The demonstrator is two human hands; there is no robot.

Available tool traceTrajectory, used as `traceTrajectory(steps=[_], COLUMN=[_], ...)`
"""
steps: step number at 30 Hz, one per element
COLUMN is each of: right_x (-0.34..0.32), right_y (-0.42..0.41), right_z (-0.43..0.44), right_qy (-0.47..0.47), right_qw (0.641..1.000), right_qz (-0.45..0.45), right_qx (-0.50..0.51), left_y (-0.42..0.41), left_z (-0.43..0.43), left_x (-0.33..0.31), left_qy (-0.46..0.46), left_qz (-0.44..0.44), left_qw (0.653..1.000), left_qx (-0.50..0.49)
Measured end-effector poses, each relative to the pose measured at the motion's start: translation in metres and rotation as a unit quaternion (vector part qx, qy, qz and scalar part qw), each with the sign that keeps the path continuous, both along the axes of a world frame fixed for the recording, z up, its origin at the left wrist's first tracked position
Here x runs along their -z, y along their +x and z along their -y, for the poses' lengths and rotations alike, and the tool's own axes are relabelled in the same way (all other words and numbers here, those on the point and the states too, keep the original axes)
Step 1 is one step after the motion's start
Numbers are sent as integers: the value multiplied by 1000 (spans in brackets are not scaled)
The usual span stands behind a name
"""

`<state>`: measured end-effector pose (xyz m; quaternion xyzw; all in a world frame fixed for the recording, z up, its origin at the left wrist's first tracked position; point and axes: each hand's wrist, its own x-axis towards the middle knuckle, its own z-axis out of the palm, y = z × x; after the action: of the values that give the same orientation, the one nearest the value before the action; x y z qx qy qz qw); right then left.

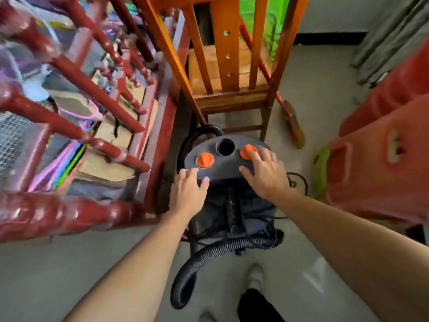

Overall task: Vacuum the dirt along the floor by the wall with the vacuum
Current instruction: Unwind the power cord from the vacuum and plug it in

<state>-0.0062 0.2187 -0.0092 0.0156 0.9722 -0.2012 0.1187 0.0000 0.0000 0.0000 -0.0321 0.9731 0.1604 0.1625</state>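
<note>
**Asker:** Where did the vacuum [222, 163] stand at that moment?

**Me:** On the floor, just on my side of the wooden chair [228, 66], with its grey top almost at the chair's near legs. The head camera looked straight down on it.

**Asker:** And your hands?

**Me:** Both lay on that top and gripped nothing. My left hand [189, 190] rested flat on the edge farthest from the chair, fingers fairly straight. My right hand [265, 174] was spread wide, with its fingertips at the right orange knob [248, 151]. I cannot tell whether they pressed it. The left orange knob [205, 160] was untouched.

**Asker:** What did the next move hang on?

**Me:** The hose [209, 254]. It lay on the side of the vacuum away from the chair, closer to me than either hand. Its long line ran from the vacuum's right corner across to my left, then curled toward my feet and stopped beneath my left forearm. I judged the left hand to be the nearer one. It would have had to pull back from the chair and drop down.

**Asker:** Was anything crowding you?

**Me:** There was a red railing [81, 89] left of the chair and orange plastic stools [383, 154] to its right. A broom [293, 123] leaned by the chair's right leg. No nozzle was at the floor, so I judged the cleaning had not begun.
</note>
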Motion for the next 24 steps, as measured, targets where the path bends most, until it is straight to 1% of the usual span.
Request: traceTrajectory(steps=[2,4,5,8,10,14,19,24], right_x=[21,39,48,65,70,70,67,64], right_y=[-8,-10,-9,-6,-3,23,74,131], right_z=[5,10,12,16,18,16,11,17], right_qy=[-3,-2,-6,-12,-8,-1,5,12], right_qw=[999,998,997,988,986,983,985,976], right_qz=[-21,-40,-56,-129,-143,-148,-104,-98], right_qx=[24,39,51,81,91,107,137,194], left_y=[-8,-11,-9,3,8,27,62,101], left_z=[-5,-9,-11,-16,-19,-22,-24,-20], left_x=[22,41,51,70,75,73,70,69], left_qy=[-14,-19,-15,17,33,50,63,56], left_qz=[-33,-48,-60,-137,-162,-161,-102,-81], left_qw=[999,999,998,990,986,986,992,991], left_qx=[-12,-16,-16,-17,-27,-2,30,90])
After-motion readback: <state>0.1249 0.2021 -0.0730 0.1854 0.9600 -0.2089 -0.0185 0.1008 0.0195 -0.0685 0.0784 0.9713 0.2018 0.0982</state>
